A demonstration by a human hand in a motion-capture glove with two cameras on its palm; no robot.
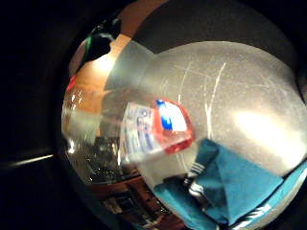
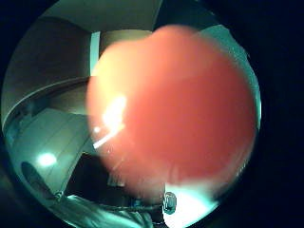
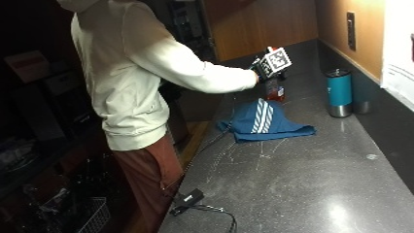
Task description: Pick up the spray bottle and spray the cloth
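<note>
A long dark speckled countertop (image 3: 304, 179) runs along a wood-panelled wall, and I stand at its edge in a pale hooded top with my right arm stretched out over it. My gloved right hand (image 3: 264, 69) is wrapped around the top of the spray bottle (image 3: 274, 91), fingers curled about its head. I cannot tell from the outside view whether the bottle's base touches the counter. From the little-finger side of my palm the bottle (image 1: 156, 127) shows as a clear body with a red-edged label with blue on it, close against my hand; on the thumb side something red and blurred fills most of the view. Just beside the bottle lies the blue cloth (image 3: 264, 124) with white stripes, rumpled on the counter. Further along, by the wall, stands a teal tumbler (image 3: 339, 92) with a dark lid.
</note>
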